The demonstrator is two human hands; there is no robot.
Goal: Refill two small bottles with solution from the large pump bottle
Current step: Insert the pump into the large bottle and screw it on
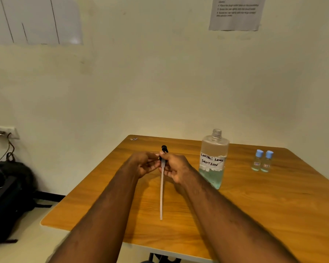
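Head view: the pump is out of the large bottle, which stands right of centre with its threaded neck bare and blue solution low inside. At centre frame the right hand curls its fingers round the pump's black collar, and the left hand pinches it from the other side. The two small bottles stand side by side at the right of the table with blue caps on, so by my reading no refilling has begun: uncapping, filling and recapping remain. The dip tube runs almost straight down the frame, black head uppermost, free end toward the lower edge; whether it touches the wood I cannot tell
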